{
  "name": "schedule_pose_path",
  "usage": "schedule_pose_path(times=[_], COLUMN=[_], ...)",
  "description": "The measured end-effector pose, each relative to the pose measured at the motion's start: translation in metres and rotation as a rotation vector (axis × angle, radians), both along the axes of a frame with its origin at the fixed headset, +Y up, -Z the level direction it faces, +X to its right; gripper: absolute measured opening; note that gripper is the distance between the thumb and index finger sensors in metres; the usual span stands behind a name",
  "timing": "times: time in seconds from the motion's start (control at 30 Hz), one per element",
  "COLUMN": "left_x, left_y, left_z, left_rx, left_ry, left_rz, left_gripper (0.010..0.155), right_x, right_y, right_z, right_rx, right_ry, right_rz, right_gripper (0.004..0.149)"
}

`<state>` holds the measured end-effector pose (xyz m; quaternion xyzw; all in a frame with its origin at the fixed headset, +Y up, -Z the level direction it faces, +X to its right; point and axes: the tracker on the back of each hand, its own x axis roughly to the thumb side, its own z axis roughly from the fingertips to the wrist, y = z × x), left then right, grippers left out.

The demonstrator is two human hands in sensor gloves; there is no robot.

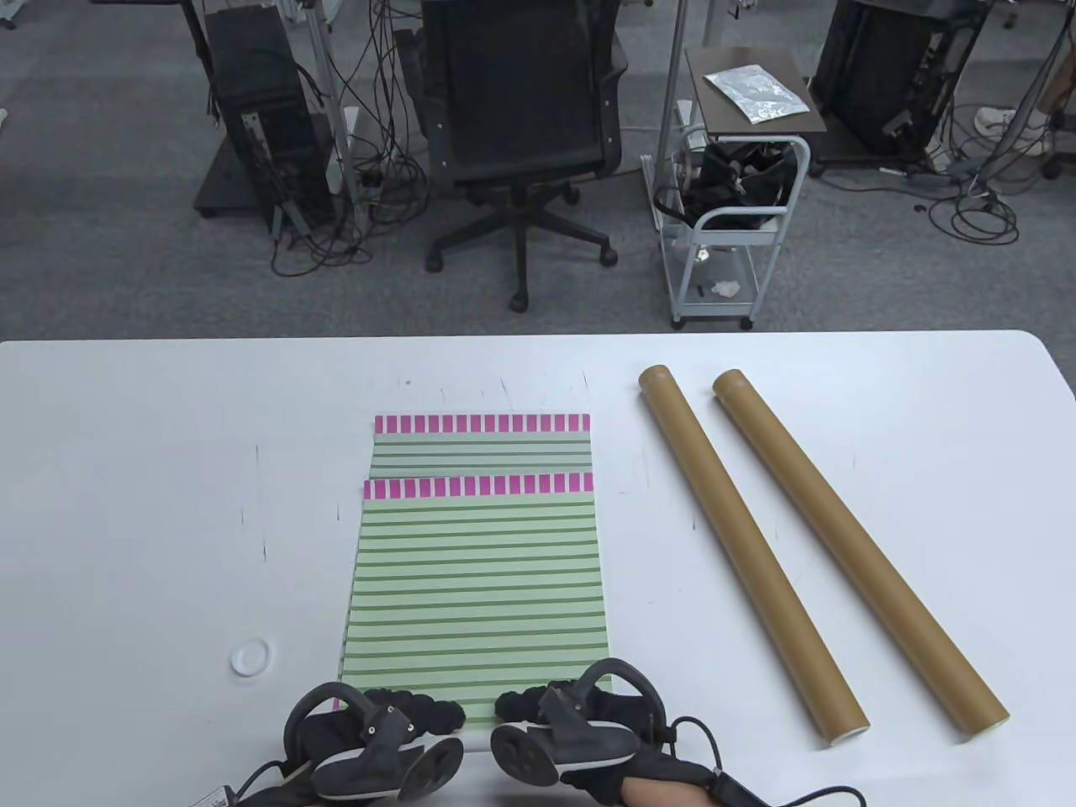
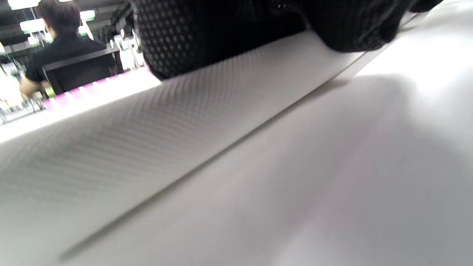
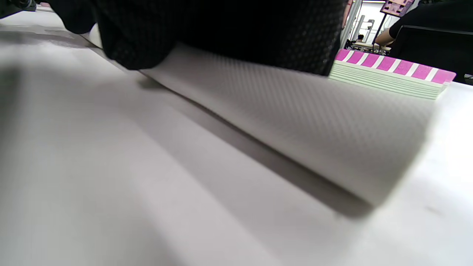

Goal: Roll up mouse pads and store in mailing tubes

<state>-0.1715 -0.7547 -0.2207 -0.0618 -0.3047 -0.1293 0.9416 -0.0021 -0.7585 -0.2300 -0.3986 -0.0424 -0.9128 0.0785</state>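
Pad (image 1: 479, 588) edge lifted beneath both hands' grip.

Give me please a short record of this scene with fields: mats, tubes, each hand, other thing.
mats: top mouse pad overlaps lower mouse pad, near edge lifted
tubes: left tube and right tube lie side by side, apart
left hand: grips near edge
right hand: grips near edge
other: white cap on table
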Motion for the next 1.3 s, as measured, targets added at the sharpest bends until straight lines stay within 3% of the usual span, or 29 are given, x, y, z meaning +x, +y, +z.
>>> schedule_pose_path(times=[0.1,0.23,0.33,0.43,0.53,0.63,0.7,0.87,0.97,1.07,1.2,1.3], left_x=[-0.002,0.005,0.009,0.011,0.011,0.009,0.008,0.000,-0.003,0.001,0.006,0.000], left_y=[-0.003,-0.001,-0.003,-0.003,-0.003,-0.002,-0.003,-0.002,-0.002,0.000,-0.003,-0.005], left_z=[-0.001,0.009,0.013,0.015,0.012,0.008,0.006,-0.005,-0.002,0.004,0.005,-0.003], left_rx=[-0.057,0.050,0.102,0.184,0.149,0.116,0.106,0.020,0.077,0.088,0.156,0.050], left_ry=[0.005,-0.028,-0.031,-0.061,-0.034,-0.009,0.003,0.074,0.058,-0.005,0.015,0.076], left_rz=[0.016,-0.023,-0.021,-0.059,-0.039,-0.027,-0.016,0.057,0.057,-0.004,-0.023,0.054], left_gripper=[0.045,0.042,0.055,0.048,0.045,0.043,0.043,0.043,0.049,0.044,0.043,0.042], right_x=[0.000,0.000,0.000,0.002,0.001,-0.005,-0.004,0.000,-0.001,-0.002,-0.003,-0.002], right_y=[-0.001,-0.001,-0.001,-0.002,0.000,0.006,0.004,0.000,-0.001,-0.001,-0.001,0.000], right_z=[-0.003,-0.006,-0.009,-0.010,-0.003,0.008,0.007,0.000,-0.001,0.000,0.000,0.000], right_rx=[-0.021,-0.032,-0.052,-0.087,-0.096,0.131,0.074,0.048,0.077,0.100,0.111,0.099], right_ry=[-0.018,-0.042,-0.059,-0.072,-0.040,0.026,0.020,-0.021,-0.010,-0.018,-0.040,-0.052], right_rz=[-0.011,-0.013,-0.014,-0.024,0.011,0.120,0.111,0.043,0.036,0.030,0.016,0.013], right_gripper=[0.056,0.054,0.053,0.052,0.048,0.050,0.062,0.054,0.052,0.050,0.048,0.048])
